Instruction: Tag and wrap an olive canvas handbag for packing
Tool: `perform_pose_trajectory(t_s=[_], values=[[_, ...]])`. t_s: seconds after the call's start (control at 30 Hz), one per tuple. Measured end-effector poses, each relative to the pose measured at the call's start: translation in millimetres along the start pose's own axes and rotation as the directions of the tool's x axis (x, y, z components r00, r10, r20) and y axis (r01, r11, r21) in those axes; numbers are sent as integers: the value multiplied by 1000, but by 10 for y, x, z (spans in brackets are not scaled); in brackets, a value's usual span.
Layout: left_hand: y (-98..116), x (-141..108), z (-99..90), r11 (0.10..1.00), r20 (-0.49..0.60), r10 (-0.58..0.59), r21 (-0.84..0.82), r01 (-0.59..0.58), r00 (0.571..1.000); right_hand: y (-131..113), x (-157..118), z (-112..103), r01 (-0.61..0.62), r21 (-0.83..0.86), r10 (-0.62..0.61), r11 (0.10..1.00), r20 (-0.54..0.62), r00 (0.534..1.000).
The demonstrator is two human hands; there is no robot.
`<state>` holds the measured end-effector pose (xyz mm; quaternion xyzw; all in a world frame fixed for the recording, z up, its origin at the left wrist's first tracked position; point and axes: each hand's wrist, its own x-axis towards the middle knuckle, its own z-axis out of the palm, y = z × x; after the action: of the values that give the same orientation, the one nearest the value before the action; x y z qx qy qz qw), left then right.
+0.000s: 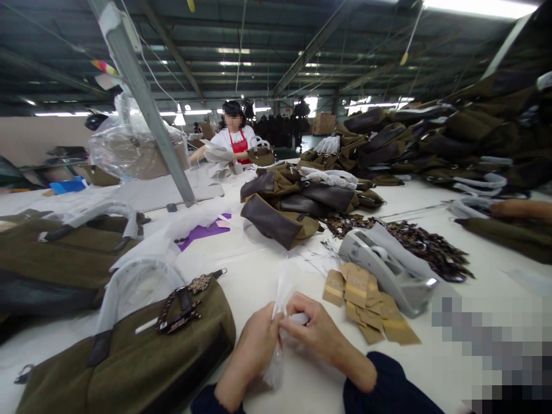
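The left hand (254, 351) and right hand (314, 328) meet just above the white worktop (302, 391), both closed in a pinch on a clear plastic film (275, 368). The film's long axis runs nearly upright in view, from a narrow tip above the hands to a tail below them, pointing toward the person. Its middle is hidden by the hands, and its edges are hard to make out. Left of the film lies an olive bag (142, 359); right of it are cardboard tags (366, 302) and a tape dispenser (388, 267). Beyond it lie stacked brown-and-olive bags (293, 207), and farther off a co-worker (235, 138) in a red apron stands.
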<state>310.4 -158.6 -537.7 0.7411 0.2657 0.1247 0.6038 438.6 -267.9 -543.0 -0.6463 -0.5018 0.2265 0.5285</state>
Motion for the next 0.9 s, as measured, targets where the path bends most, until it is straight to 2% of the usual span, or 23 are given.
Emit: perform_pose_trajectory(t_s=[0.07, 0.1, 0.2, 0.27, 0.33, 0.4, 0.57, 0.67, 0.8, 0.9], values=[[2, -29, 24, 979, -14, 42, 198, -39, 999, 13, 6, 73, 48, 63, -46, 997, -35, 998], [6, -43, 42, 953, -13, 51, 299, -45, 999, 26, 17, 100, 36, 109, -31, 993, -48, 998], [16, -69, 96, 876, -30, 39, 482, -20, 999, 97, 61, 134, -137, 289, 145, 948, -6, 989], [12, -67, 111, 841, -40, 74, 540, -41, 996, 164, 82, 128, -281, 370, 275, 885, 71, 959], [-1, -52, 94, 829, -16, 120, 551, -91, 993, 224, 93, 115, -340, 414, 326, 844, 107, 939], [-14, -31, 48, 844, 21, 136, 521, -127, 990, 263, 97, 107, -324, 451, 309, 832, 110, 945], [-17, -32, -83, 949, 21, 123, 290, -123, 992, 290, 94, 114, -330, 503, 274, 799, 185, 944], [-14, -72, -104, 971, -65, 83, 229, -66, 994, 282, 84, 102, -335, 508, 244, 794, 239, 940], [-17, -115, -117, 956, -208, 27, 291, 36, 978, 217, 74, 60, -304, 442, 197, 844, 273, 942], [-22, -139, -142, 946, -217, 26, 322, 46, 976, 156, 82, 45, -279, 415, 174, 866, 272, 946]])
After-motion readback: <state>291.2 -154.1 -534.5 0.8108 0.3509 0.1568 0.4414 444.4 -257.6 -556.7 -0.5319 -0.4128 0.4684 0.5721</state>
